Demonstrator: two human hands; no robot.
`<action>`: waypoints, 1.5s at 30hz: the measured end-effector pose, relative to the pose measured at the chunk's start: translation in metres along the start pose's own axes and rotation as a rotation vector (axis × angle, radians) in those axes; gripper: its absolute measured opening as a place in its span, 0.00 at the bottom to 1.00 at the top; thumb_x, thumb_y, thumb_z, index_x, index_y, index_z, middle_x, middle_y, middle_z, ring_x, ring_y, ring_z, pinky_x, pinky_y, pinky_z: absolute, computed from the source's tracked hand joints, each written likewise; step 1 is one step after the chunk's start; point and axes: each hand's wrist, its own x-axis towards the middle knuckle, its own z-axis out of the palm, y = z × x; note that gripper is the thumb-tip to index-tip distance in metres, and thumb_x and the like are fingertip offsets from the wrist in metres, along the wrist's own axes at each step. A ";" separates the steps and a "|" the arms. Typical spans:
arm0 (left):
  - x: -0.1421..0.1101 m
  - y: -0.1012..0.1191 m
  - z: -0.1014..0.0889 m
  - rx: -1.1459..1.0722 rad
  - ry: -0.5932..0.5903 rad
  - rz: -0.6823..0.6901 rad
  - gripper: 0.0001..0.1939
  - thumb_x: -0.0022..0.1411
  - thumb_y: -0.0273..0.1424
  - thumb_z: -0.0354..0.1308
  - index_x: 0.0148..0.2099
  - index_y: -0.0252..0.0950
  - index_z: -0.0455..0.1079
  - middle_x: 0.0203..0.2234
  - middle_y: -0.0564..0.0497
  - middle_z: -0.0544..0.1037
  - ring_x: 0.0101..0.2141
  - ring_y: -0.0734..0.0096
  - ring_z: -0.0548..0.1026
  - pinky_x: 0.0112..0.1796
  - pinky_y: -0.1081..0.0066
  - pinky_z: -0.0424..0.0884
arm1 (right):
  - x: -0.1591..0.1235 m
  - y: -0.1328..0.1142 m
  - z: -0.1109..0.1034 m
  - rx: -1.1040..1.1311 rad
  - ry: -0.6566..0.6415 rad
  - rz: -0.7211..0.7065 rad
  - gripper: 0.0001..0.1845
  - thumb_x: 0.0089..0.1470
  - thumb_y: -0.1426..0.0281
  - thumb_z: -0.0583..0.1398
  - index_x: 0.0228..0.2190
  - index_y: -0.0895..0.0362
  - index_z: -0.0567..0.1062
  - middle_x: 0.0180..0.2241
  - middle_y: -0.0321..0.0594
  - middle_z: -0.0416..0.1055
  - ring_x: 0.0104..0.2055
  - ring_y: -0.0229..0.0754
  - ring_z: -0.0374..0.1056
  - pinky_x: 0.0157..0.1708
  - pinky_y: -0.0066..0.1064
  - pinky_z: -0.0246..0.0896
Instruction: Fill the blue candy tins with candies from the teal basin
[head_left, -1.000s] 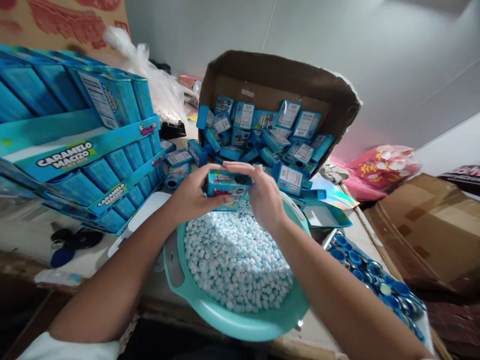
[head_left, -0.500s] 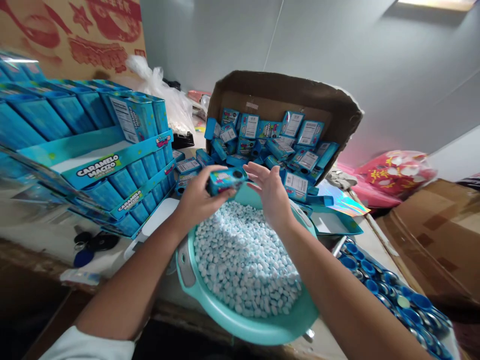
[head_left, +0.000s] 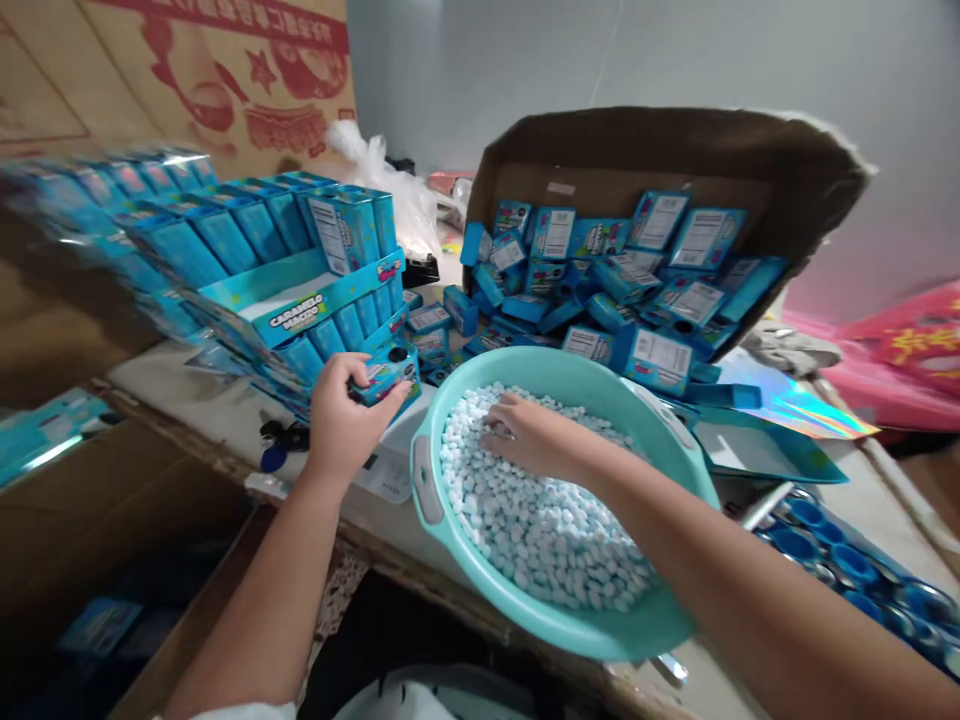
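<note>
My left hand (head_left: 346, 418) is closed around a small blue candy box (head_left: 393, 368), held just left of the turquoise basin (head_left: 536, 366). A dark round spot shows on the box's upper end. The basin is filled with small white and pale blue candies (head_left: 577, 560). My right hand (head_left: 541, 438) reaches into them from the right, near the far left part of the heap. Its fingers are curled down, with their tips partly buried in the candies.
Stacked display trays of blue boxes (head_left: 307, 310) stand at the left. Behind the basin, an open carton (head_left: 675, 145) lies with many blue boxes spilling out. Blue cup-like rings (head_left: 847, 565) sit at the right, by a flat blue tray (head_left: 765, 450). Keys (head_left: 279, 440) lie near the table edge.
My right hand has gone from beside the box down into the candies. My left hand has carried the box left, off the basin. The view has shifted left.
</note>
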 end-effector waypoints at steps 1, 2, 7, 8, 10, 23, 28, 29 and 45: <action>-0.002 -0.002 0.001 0.005 -0.084 -0.007 0.21 0.55 0.37 0.69 0.33 0.40 0.55 0.38 0.51 0.74 0.47 0.60 0.76 0.49 0.60 0.72 | 0.001 0.001 0.000 0.001 -0.004 0.001 0.12 0.62 0.63 0.59 0.39 0.58 0.77 0.44 0.47 0.71 0.42 0.47 0.70 0.40 0.33 0.60; -0.003 -0.003 0.001 0.008 -0.161 -0.007 0.20 0.56 0.38 0.68 0.33 0.40 0.56 0.38 0.50 0.75 0.49 0.59 0.76 0.50 0.59 0.72 | 0.002 0.001 0.000 0.003 -0.007 0.001 0.09 0.61 0.65 0.60 0.37 0.57 0.77 0.43 0.46 0.72 0.41 0.46 0.70 0.39 0.32 0.59; -0.015 0.001 -0.013 -0.082 -0.041 0.049 0.12 0.60 0.36 0.65 0.42 0.39 0.66 0.52 0.44 0.72 0.51 0.59 0.75 0.46 0.59 0.76 | 0.001 0.001 -0.002 -0.004 -0.029 0.038 0.06 0.58 0.71 0.59 0.30 0.56 0.75 0.37 0.43 0.75 0.36 0.45 0.69 0.32 0.32 0.55; -0.017 -0.001 -0.017 -0.110 0.058 0.071 0.12 0.62 0.35 0.63 0.43 0.39 0.65 0.51 0.44 0.72 0.49 0.61 0.77 0.44 0.61 0.77 | 0.000 0.000 -0.003 -0.012 -0.039 0.057 0.07 0.58 0.70 0.59 0.29 0.56 0.75 0.35 0.43 0.75 0.34 0.44 0.68 0.30 0.32 0.54; -0.021 -0.009 -0.027 -0.140 0.283 0.111 0.11 0.63 0.34 0.61 0.43 0.39 0.63 0.46 0.46 0.71 0.41 0.66 0.78 0.39 0.63 0.77 | -0.001 -0.002 -0.006 -0.039 -0.064 0.088 0.07 0.57 0.70 0.59 0.27 0.56 0.74 0.32 0.43 0.75 0.31 0.44 0.67 0.28 0.33 0.51; -0.032 -0.110 -0.047 -0.047 0.883 -0.153 0.12 0.55 0.31 0.51 0.41 0.40 0.53 0.33 0.53 0.63 0.27 0.75 0.65 0.25 0.70 0.67 | -0.004 0.006 -0.004 -0.070 -0.089 0.136 0.06 0.52 0.69 0.58 0.26 0.53 0.74 0.25 0.38 0.74 0.26 0.42 0.68 0.25 0.33 0.51; -0.034 -0.122 -0.037 -0.065 0.778 -0.222 0.10 0.55 0.31 0.50 0.41 0.39 0.56 0.30 0.55 0.63 0.27 0.74 0.66 0.28 0.70 0.69 | -0.007 0.007 -0.009 -0.013 -0.070 0.144 0.07 0.55 0.65 0.59 0.27 0.52 0.76 0.27 0.35 0.75 0.27 0.41 0.69 0.25 0.32 0.55; -0.033 -0.122 -0.037 -0.077 0.754 -0.221 0.10 0.55 0.32 0.51 0.41 0.38 0.57 0.30 0.55 0.64 0.27 0.74 0.67 0.29 0.70 0.69 | -0.007 0.008 -0.009 0.000 -0.062 0.148 0.07 0.55 0.64 0.60 0.28 0.51 0.76 0.28 0.35 0.75 0.28 0.41 0.69 0.25 0.31 0.56; -0.038 -0.046 -0.063 0.186 0.505 0.356 0.08 0.53 0.33 0.63 0.29 0.42 0.66 0.26 0.50 0.71 0.30 0.60 0.76 0.32 0.57 0.75 | -0.004 0.015 -0.013 0.098 -0.170 0.162 0.09 0.56 0.62 0.61 0.35 0.51 0.80 0.32 0.37 0.77 0.31 0.42 0.71 0.30 0.32 0.61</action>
